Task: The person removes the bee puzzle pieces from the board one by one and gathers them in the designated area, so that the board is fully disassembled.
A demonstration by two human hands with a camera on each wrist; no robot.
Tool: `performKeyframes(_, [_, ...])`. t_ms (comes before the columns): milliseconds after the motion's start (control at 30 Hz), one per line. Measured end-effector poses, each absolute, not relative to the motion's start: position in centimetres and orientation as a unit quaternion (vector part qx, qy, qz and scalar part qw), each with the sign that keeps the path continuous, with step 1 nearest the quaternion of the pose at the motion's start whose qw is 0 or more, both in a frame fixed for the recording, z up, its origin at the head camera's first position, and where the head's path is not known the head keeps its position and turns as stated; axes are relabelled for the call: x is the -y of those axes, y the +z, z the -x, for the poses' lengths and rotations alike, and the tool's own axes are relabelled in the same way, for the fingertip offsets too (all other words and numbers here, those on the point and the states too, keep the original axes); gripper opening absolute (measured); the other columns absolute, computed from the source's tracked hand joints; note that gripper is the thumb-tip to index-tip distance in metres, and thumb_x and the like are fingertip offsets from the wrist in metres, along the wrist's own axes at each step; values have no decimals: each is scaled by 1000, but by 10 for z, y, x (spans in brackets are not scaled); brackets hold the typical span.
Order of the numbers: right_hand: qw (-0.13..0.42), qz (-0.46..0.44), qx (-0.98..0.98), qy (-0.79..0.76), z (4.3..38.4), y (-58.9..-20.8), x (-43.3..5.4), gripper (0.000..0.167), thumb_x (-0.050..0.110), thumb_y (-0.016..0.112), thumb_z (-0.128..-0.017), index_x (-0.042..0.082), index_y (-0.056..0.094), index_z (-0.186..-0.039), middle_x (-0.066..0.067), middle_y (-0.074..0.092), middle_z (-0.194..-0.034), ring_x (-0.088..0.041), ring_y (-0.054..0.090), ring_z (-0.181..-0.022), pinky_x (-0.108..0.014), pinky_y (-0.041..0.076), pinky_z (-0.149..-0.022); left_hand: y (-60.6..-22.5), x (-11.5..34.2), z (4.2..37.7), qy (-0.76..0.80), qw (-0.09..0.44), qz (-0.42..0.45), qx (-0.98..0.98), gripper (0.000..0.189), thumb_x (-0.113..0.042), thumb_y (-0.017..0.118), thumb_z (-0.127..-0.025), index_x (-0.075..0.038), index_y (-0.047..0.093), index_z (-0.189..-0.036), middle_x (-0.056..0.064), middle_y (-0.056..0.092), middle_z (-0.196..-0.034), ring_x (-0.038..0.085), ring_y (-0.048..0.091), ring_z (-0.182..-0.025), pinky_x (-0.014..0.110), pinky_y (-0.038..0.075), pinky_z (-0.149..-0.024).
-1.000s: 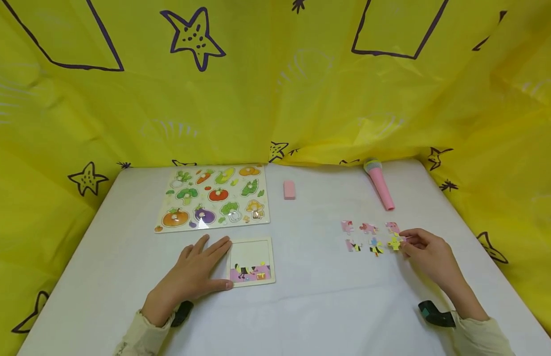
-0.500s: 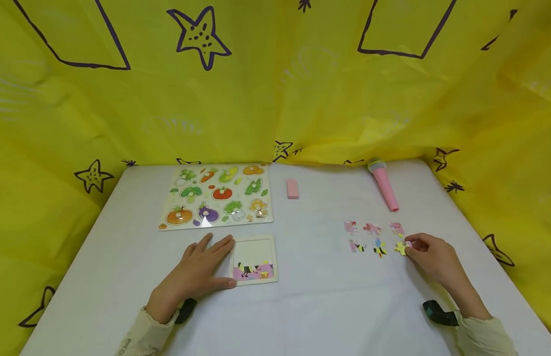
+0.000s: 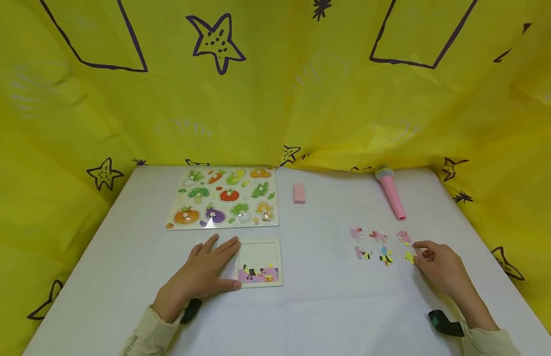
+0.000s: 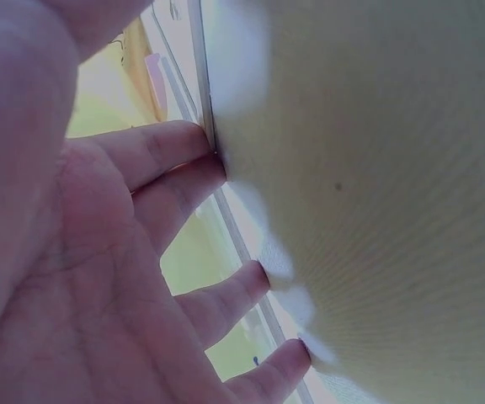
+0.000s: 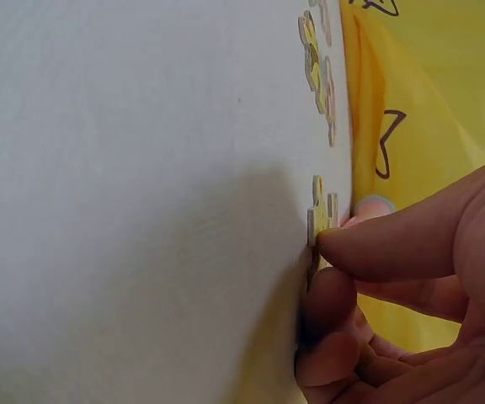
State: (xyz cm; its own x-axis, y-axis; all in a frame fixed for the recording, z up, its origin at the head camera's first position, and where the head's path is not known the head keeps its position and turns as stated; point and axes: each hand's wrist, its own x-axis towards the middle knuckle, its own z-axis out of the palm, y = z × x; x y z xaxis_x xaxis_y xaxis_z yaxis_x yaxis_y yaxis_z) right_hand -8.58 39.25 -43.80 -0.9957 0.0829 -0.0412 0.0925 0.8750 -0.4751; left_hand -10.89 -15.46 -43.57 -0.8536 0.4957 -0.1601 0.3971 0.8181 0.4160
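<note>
My left hand (image 3: 204, 272) lies with its fingers spread, fingertips and thumb resting along the left side of a small wooden puzzle tray (image 3: 281, 262). Along the bottom of that tray sits a pink strip of puzzle pieces (image 3: 257, 274) with a bee and a honey pot; the upper part is bare. At the right, my right hand (image 3: 444, 269) pinches the edge of a yellow puzzle piece (image 3: 409, 256) between thumb and finger. In the right wrist view this piece (image 5: 317, 223) stays low at the tabletop. Several other loose pieces (image 3: 379, 237) lie left of and above it, in two rows.
Behind the left hand lies a vegetable peg board (image 3: 226, 198). A pink eraser-like block (image 3: 299, 193) is right of it, and a pink toy microphone (image 3: 392, 195) lies at the back right. A yellow curtain (image 3: 257, 99) borders the white table (image 3: 329, 316).
The view has shifted a little. My right hand has stayed at the yellow piece, which has turned and drawn slightly clear of the piece above it. The left hand keeps its place on the tray.
</note>
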Motion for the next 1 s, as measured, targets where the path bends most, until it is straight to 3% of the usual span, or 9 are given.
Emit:
performKeyframes(167, [-19,-41,-966,-253,82,-436,-389,34,4,67,-97,-18,61,-123,-20,64,-93,-38,62,-87,-41,50,-68,-436,152,109,189,128,-245,-942,93,-50,84,-91,-8,45,-164,7,41,-170,51,20,-157,76,18,-119])
performKeyframes(367, [-60,-5,-957,-283,93,-429,-354,26,5,69,-100,-11,69,-120,-8,62,-89,-24,55,-78,-30,45,-61,-434,153,109,184,129,-243,-944,92,-48,84,-92,-8,44,-164,8,40,-170,52,20,-157,76,18,-119])
performKeyframes(600, [-67,57,-942,-324,107,-424,-302,19,6,71,-101,-4,74,-117,-1,66,-83,-14,53,-68,-28,44,-55,-435,156,109,185,127,-245,-943,92,-48,83,-92,-7,43,-164,8,40,-170,53,20,-157,77,18,-119])
performKeyframes(1000, [-46,174,-911,-371,117,-425,-221,12,-1,73,-97,-2,77,-109,8,62,-78,-8,52,-68,-29,47,-64,-434,155,108,189,133,-246,-941,93,-49,82,-93,-7,42,-165,8,38,-171,53,19,-157,77,16,-119])
